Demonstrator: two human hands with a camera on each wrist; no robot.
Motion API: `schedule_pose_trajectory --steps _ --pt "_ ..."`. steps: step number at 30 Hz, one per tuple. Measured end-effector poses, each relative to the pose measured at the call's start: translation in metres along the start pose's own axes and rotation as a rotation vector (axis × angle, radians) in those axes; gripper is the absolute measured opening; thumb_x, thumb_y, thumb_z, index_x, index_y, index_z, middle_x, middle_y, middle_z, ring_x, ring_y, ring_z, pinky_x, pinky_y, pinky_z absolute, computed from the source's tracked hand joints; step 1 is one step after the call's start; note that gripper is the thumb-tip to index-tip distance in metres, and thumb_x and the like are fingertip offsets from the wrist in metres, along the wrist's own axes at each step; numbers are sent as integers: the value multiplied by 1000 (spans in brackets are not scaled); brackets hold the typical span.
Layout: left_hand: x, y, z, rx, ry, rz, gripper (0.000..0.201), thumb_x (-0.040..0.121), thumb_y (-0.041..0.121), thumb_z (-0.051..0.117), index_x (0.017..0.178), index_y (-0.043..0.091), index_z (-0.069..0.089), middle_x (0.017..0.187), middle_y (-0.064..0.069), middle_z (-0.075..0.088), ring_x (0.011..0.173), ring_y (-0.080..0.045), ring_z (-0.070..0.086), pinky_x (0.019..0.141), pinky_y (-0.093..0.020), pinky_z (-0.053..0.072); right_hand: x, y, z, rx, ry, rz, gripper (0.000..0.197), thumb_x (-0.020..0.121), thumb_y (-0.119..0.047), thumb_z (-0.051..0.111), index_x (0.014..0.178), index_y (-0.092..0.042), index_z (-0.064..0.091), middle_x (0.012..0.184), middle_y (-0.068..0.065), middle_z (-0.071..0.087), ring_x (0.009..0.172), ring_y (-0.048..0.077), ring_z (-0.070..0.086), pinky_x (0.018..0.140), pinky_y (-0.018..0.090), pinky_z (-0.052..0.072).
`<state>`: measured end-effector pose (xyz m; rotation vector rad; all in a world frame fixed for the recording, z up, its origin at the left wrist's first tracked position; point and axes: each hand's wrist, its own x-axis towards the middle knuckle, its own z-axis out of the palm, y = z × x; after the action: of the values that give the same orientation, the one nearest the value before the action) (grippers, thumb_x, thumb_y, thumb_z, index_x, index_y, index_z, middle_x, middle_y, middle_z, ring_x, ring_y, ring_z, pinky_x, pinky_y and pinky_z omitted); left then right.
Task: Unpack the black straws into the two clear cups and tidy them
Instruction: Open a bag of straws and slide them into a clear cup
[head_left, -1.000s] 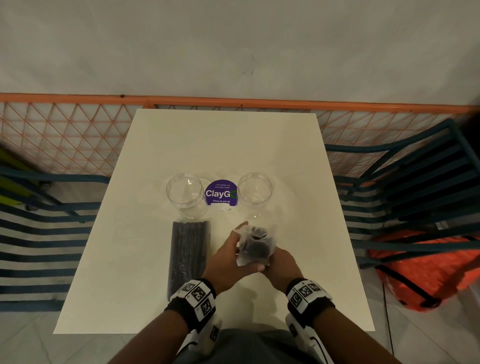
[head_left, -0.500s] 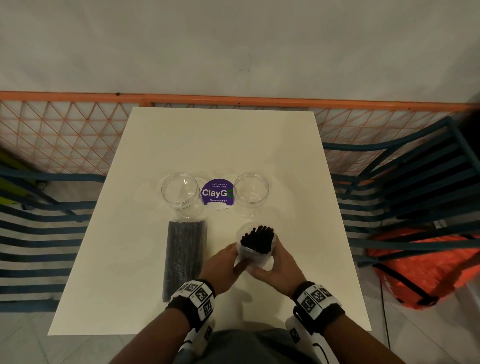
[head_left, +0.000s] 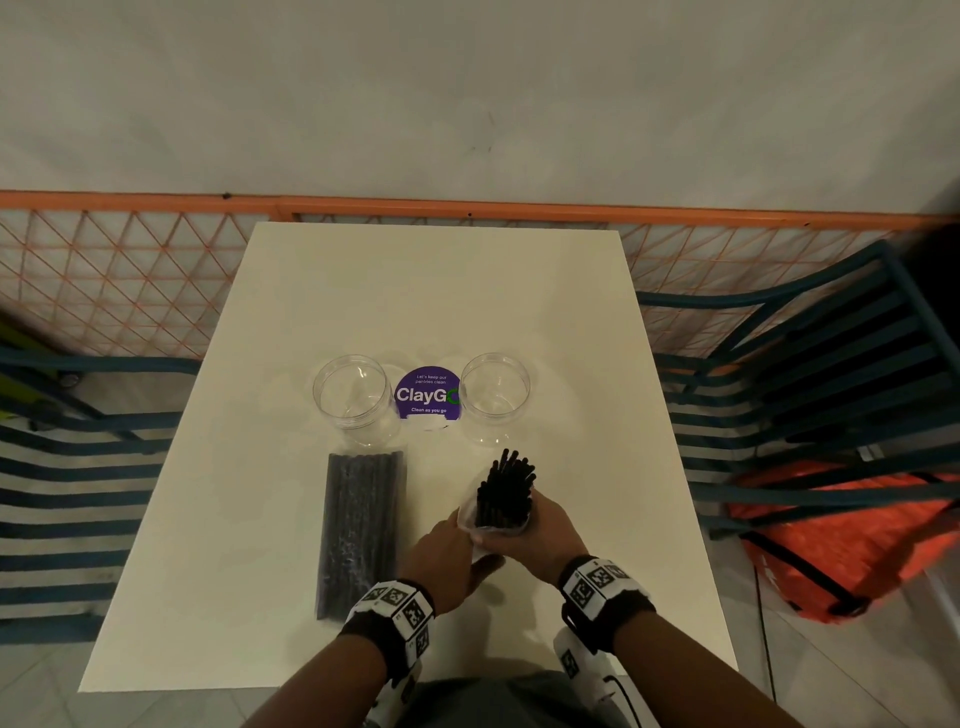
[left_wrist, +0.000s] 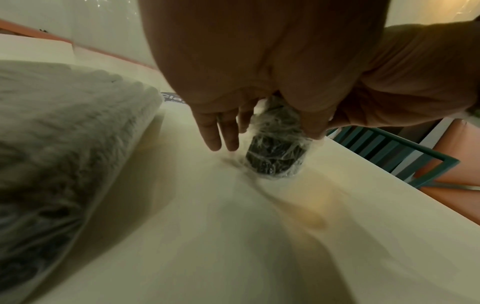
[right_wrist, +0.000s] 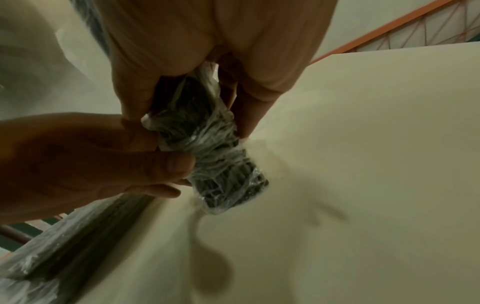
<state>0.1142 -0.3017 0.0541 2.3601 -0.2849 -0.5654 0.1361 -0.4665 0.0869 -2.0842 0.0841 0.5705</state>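
Note:
Two clear cups, one left (head_left: 352, 395) and one right (head_left: 494, 387), stand empty at mid-table. Just in front of the right cup I hold an upright bundle of black straws (head_left: 504, 491) whose tops poke out of a clear plastic wrapper (right_wrist: 207, 156). My right hand (head_left: 524, 525) grips the bundle around its middle. My left hand (head_left: 467, 530) pinches the wrapper between thumb and finger, the other fingers (left_wrist: 221, 131) held straight. The bundle's wrapped foot (left_wrist: 275, 156) is just above the table. A second, sealed pack of straws (head_left: 361, 530) lies flat to the left.
A purple ClayGo sticker (head_left: 427, 395) sits between the cups on the white table (head_left: 415, 291). Teal slatted chairs (head_left: 810, 395) flank both sides, an orange mesh fence (head_left: 130, 280) runs behind, and an orange bag (head_left: 841, 540) lies on the floor at right.
The wrapper's top has come open and slid down, so the black straws now stick out above it. Both hands have shifted lower on the bundle.

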Motion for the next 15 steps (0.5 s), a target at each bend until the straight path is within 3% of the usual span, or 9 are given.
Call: schedule_pose_trajectory --steps 4,6,8,10,12,14,15 --pt "1 1 -4 -47 5 1 58 85 54 65 133 26 50 130 1 57 114 -17 57 90 -24 43 5 3 4 77 27 42 40 65 -40 88 95 -40 61 86 -20 66 81 -4 62 68 8 47" --pt "1 -1 -5 -109 26 -11 73 72 61 74 131 27 50 127 6 56 111 -12 56 90 -23 44 7 1 6 178 58 52 46 59 -49 87 98 -33 68 90 -14 72 86 2 68 78 21 56" --pt "2 -5 -4 -200 74 -15 86 60 68 79 131 32 48 125 10 58 111 -10 59 93 -28 51 7 -5 6 285 66 41 48 55 -52 85 97 -31 72 93 -6 76 89 8 71 86 37 59" --pt "3 -9 -3 -396 109 -45 87 56 64 84 128 34 48 122 8 62 109 -14 64 92 -38 56 7 -15 7 366 73 22 46 55 -51 84 95 -31 73 94 -2 77 90 13 72 88 44 59" --pt "1 -6 -8 -486 151 -77 73 61 51 84 121 31 49 105 2 69 89 -20 71 75 -37 61 6 -24 10 373 73 1 46 58 -56 82 96 -36 69 96 -3 76 92 13 71 89 42 58" --pt "-1 3 -17 -551 172 -96 58 66 40 80 113 25 49 81 -5 71 61 -27 69 51 -35 57 1 -33 11 270 28 -52 36 70 -63 74 100 -44 64 102 -9 73 98 11 69 91 33 56" --pt "-2 8 -22 -596 174 -95 52 68 35 78 108 18 51 73 -8 69 53 -28 67 45 -36 55 -3 -41 9 201 -5 -87 29 78 -61 68 102 -47 61 105 -12 70 100 9 66 91 27 53"
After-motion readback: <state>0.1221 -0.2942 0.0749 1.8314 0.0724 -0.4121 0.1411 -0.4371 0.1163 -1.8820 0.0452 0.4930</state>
